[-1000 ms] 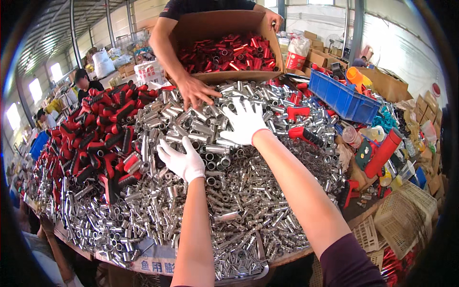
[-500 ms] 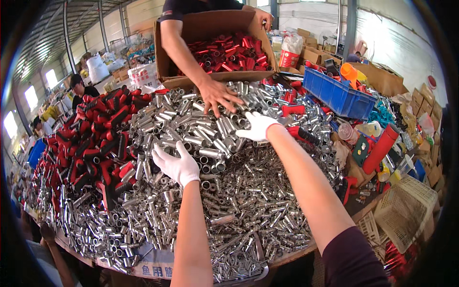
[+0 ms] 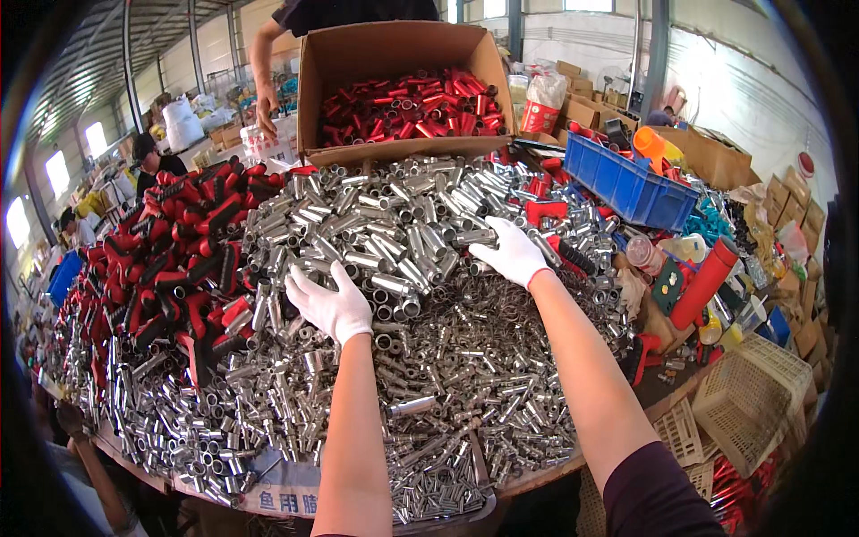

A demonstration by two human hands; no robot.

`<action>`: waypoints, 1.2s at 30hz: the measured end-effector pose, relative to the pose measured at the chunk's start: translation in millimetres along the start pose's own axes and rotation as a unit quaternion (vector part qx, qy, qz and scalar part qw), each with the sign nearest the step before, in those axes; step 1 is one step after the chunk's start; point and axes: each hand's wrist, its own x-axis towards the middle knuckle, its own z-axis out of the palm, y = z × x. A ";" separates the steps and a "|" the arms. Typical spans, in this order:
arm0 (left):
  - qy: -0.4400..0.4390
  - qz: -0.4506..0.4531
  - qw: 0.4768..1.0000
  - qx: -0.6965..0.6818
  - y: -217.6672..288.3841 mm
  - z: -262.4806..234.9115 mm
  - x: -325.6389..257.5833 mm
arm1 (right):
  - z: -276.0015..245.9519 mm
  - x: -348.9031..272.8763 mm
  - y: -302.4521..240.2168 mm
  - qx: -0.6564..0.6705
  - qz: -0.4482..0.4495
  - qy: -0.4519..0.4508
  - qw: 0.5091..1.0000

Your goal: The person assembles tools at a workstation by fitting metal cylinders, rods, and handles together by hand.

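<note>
A: We have both white-gloved hands on the heap of short shiny metal tubes (image 3: 394,268) that covers the round table (image 3: 537,479). Our left hand (image 3: 329,304) lies flat, fingers loosely spread. Our right hand (image 3: 512,253) rests farther back, fingers curled down onto the tubes; we cannot tell whether it grips one.

B: We judge those tubes stiff, smooth and slippery, light singly but heavy in bulk. Best to pinch one across its middle.

A: And the containers? The brown cardboard box (image 3: 403,54) at the far edge holds red tubes (image 3: 412,103).

B: The blue plastic crate (image 3: 626,183) on the right holds mixed red and orange parts. The red-and-black handles (image 3: 170,259) lie loose on the left.
</note>
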 end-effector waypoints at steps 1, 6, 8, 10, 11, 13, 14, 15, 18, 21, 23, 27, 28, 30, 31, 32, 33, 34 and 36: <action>0.000 0.004 1.000 0.000 0.5 0.6 -0.1 | 0.0 0.0 1.3 -0.001 0.003 0.004 1.000; 0.004 0.005 1.000 0.007 -0.9 1.4 0.5 | 2.5 0.7 2.5 -0.008 0.008 0.008 1.000; 0.001 0.001 1.000 0.002 1.9 1.2 -0.3 | 1.5 0.7 3.1 -0.011 0.012 0.012 1.000; -0.001 0.002 1.000 0.001 2.1 -0.1 -0.1 | 2.2 0.7 2.5 -0.010 0.019 0.015 1.000; 0.000 0.001 1.000 0.001 1.2 -0.1 0.2 | 2.8 0.5 2.3 -0.010 0.018 0.015 1.000; 0.004 0.006 1.000 0.009 -0.6 0.5 0.6 | 3.2 -0.3 0.3 0.000 0.022 0.016 1.000; 0.004 0.006 1.000 0.009 -1.2 0.8 0.9 | 3.2 -0.2 -0.6 0.000 0.022 0.016 1.000; 0.003 0.004 1.000 0.008 -0.8 0.6 1.0 | 3.2 -0.4 -1.5 0.004 0.028 0.016 0.999; 0.004 0.002 1.000 0.009 -0.4 1.3 0.6 | 1.0 -1.2 -3.8 0.014 0.041 0.011 0.999; 0.010 0.005 1.000 0.014 -1.3 2.3 0.5 | -1.2 -3.7 -7.0 0.021 0.042 0.014 0.999; 0.016 0.006 1.000 0.017 -2.8 2.7 0.9 | -1.8 -4.3 -9.4 0.024 0.038 0.020 0.999; 0.014 0.002 1.000 0.010 -1.7 2.8 0.3 | -3.1 -4.0 -9.4 0.020 0.046 0.017 0.999; 0.014 0.003 1.000 0.012 -2.0 2.7 0.5 | -2.6 -3.7 -9.5 0.019 0.045 0.018 0.999; 0.016 0.003 1.000 0.012 -3.0 3.8 0.7 | -1.5 -2.9 -8.9 0.013 0.050 0.020 0.998; 0.017 0.004 1.000 0.011 -3.3 4.3 0.7 | -0.8 -2.6 -8.3 0.006 0.055 0.022 0.998; 0.017 0.003 1.000 0.011 -3.5 4.8 0.6 | -0.2 -2.4 -7.6 0.006 0.056 0.022 0.998; 0.017 0.005 1.000 0.011 -3.7 4.9 0.8 | 0.8 -2.0 -7.6 0.004 0.058 0.026 0.998; 0.017 0.006 1.000 0.012 -3.8 5.0 1.0 | 1.5 -1.8 -7.5 0.001 0.061 0.030 0.998; 0.017 0.006 1.000 0.013 -4.1 4.7 1.0 | 1.8 -2.4 -7.8 -0.007 0.064 0.033 0.997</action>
